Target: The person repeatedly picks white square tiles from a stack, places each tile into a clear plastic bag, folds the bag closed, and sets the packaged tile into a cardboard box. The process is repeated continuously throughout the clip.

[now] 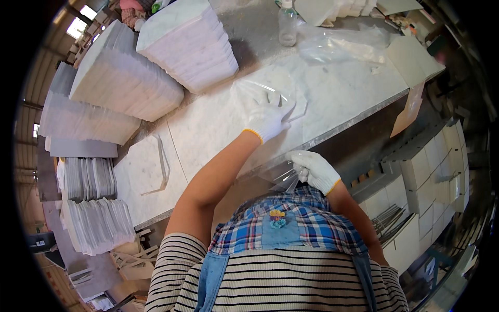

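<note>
Both my hands wear white knit gloves with yellow cuffs. My left hand (pixel 268 117) rests, fingers spread, on a clear plastic film (pixel 283 92) lying over the white marble-look tabletop (pixel 202 136). Close to my body, just past the table's front edge, my right hand (pixel 314 170) is closed on a hanging part of clear plastic film (pixel 286 181). Whether this is the same piece as under my left hand, I cannot tell. A bent pale strip outline (pixel 165 171) lies on the tabletop to the left.
Tall stacks of white slabs (pixel 189 52) line the table's far left. Grey-white sheets (pixel 99 223) stand in rows at the left. A clear bottle (pixel 287 23) and crumpled plastic bags (pixel 345 44) lie at the back. White boxes (pixel 434 161) are stacked at the right.
</note>
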Motion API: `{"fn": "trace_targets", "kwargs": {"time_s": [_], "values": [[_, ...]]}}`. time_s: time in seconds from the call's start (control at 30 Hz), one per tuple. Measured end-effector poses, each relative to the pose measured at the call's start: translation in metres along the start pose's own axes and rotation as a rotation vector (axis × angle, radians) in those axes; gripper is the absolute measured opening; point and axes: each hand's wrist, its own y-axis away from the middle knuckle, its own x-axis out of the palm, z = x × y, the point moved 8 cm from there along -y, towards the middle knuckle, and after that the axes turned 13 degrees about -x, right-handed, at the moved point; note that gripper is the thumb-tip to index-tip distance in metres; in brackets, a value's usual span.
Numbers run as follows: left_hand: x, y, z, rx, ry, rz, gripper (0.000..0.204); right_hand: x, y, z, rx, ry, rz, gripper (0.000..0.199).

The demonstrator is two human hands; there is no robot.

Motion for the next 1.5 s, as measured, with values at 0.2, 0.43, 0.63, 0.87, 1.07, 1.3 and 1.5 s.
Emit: {"fn": "trace_targets", "kwargs": {"time_s": [0.2, 0.43, 0.63, 0.87, 1.07, 1.3, 1.5], "values": [[0.002, -0.001, -0.003, 0.019, -0.016, 0.026, 0.068, 0.007, 0.002, 0.017, -0.048, 0.075, 0.016, 0.014], [-0.003, 0.034, -0.017, 0.112, -0.005, -0.005, 0.06, 0.008, 0.035, 0.014, 0.03, 0.042, -0.002, 0.016], [-0.007, 0.073, -0.027, 0.274, 0.043, 0.098, 0.065, -0.015, 0.066, 0.011, 0.05, 0.014, -0.029, 0.017], [0.003, 0.079, -0.017, 0.417, -0.067, 0.176, 0.087, -0.017, 0.069, 0.01, -0.019, -0.052, -0.044, 0.018], [-0.011, 0.091, -0.031, 0.38, -0.129, 0.066, 0.092, -0.021, 0.079, 0.005, 0.067, 0.007, 0.016, 0.02], [-0.011, 0.096, -0.032, 0.331, -0.037, -0.086, 0.074, -0.069, 0.077, 0.056, -0.428, 1.459, -0.123, 0.03], [-0.012, 0.094, -0.035, 0.337, -0.078, -0.109, 0.069, 0.032, 0.052, 0.102, -1.051, 1.544, 0.169, 0.044]]}}
